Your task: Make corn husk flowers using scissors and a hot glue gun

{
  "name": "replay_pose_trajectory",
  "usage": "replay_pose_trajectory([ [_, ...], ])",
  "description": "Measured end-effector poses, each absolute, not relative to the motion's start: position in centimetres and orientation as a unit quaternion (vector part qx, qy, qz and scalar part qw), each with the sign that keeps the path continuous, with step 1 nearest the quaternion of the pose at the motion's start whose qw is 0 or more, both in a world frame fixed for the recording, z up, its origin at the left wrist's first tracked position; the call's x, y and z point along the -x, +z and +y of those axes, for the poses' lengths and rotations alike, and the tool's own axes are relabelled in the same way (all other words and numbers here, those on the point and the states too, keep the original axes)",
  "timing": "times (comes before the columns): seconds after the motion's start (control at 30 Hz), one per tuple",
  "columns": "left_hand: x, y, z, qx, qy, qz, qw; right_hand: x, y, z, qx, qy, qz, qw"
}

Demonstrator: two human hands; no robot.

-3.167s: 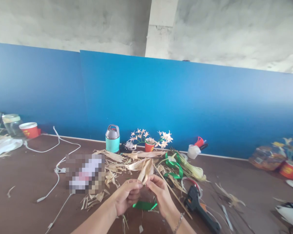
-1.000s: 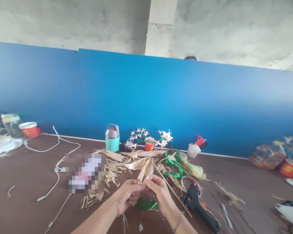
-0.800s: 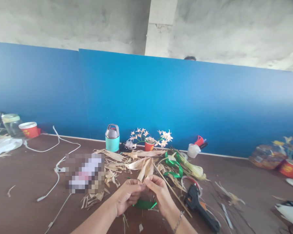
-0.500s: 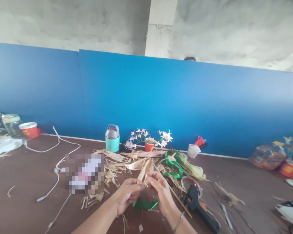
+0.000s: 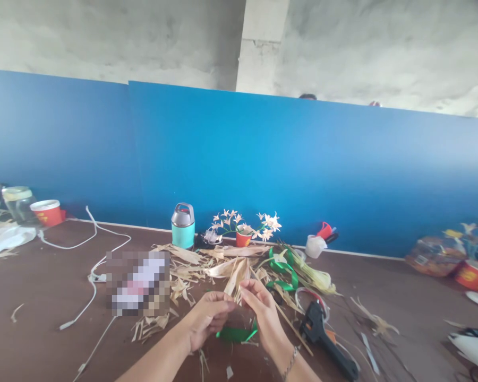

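Observation:
My left hand [image 5: 212, 317] and my right hand [image 5: 264, 313] face each other just above the near edge of the dried corn husks [image 5: 238, 275]. The fingertips of each are pinched together, a small gap apart. Whatever lies between them is too small to make out against the pale husks behind. Below and between my hands a piece of green ribbon [image 5: 236, 334] rests on the brown table [image 5: 151, 355]. A black glue gun [image 5: 322, 334] lies to the right of my right hand.
Behind the husks stand a teal flask [image 5: 183, 233] and a red cup [image 5: 243, 240] of husk flowers. More green ribbon [image 5: 289, 276] curls at the right. White cables [image 5: 91, 286] cross the left side near a blurred-out object [image 5: 139, 284]. A blue partition [image 5: 231, 148] closes the back.
My hands keep nearly the same place and pinched pose. Beyond the partition, a second small shape shows above its top edge at the right.

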State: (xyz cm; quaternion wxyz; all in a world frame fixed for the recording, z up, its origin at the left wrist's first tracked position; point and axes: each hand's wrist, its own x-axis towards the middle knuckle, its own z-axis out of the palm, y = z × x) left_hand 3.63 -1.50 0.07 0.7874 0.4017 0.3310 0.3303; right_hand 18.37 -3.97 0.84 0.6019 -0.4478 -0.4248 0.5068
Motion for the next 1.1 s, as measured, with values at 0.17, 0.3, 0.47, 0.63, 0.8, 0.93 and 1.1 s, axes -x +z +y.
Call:
replay_pose_trajectory([
  [0.17,-3.64,0.79,-1.84,-0.412,0.323,0.338,0.782,-18.29,0.80,-3.95,0.425,0.527,-0.465,0.571],
  [0.3,-3.60,0.83,-1.85,-0.410,0.321,0.340,0.783,-18.15,0.87,-3.99,0.431,0.523,-0.461,0.573],
  [0.47,-3.50,0.43,-1.66,-0.406,0.327,0.335,0.785,-18.04,0.98,-4.00,0.451,0.499,-0.469,0.573],
  [0.63,-3.55,0.53,-1.61,-0.409,0.333,0.343,0.777,-18.24,0.88,-3.86,0.472,0.473,-0.452,0.592],
  [0.8,-3.68,0.32,-1.61,-0.423,0.340,0.358,0.760,-18.46,0.88,-3.67,0.481,0.445,-0.464,0.596],
  [0.93,-4.00,0.38,-1.74,-0.454,0.348,0.386,0.724,-18.37,1.01,-3.66,0.484,0.432,-0.485,0.586],
  [1.1,-4.30,0.69,-1.84,-0.514,0.375,0.428,0.642,-18.25,1.10,-3.74,0.487,0.413,-0.500,0.585],
])
